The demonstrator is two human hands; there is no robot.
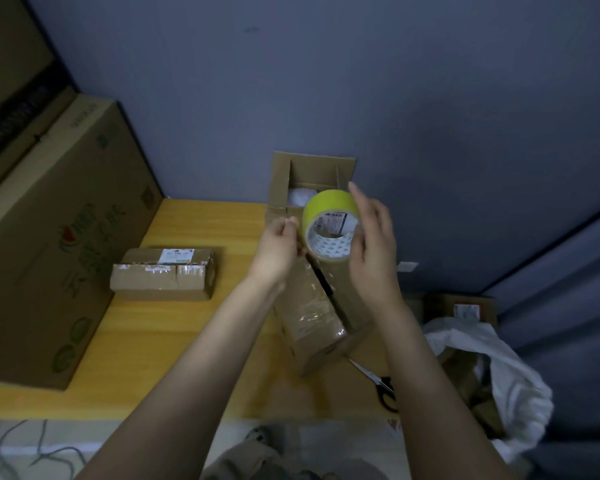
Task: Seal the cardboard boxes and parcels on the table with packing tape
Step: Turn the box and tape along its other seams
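Right hand (374,244) grips tape roll (326,206) over yellow table (187,341).

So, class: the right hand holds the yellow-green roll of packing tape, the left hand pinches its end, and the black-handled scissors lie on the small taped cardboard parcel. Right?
No: the head view shows the black-handled scissors on the yellow wooden table, right of the long cardboard box, not on the small taped cardboard parcel. The rest stands.

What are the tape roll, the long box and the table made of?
Tape roll: glossy plastic film, probably, on a printed white core that looks like card. Long box: matte brown cardboard, with shiny clear tape over it. Table: smooth yellow wood-look top; real wood or laminate, I cannot tell.
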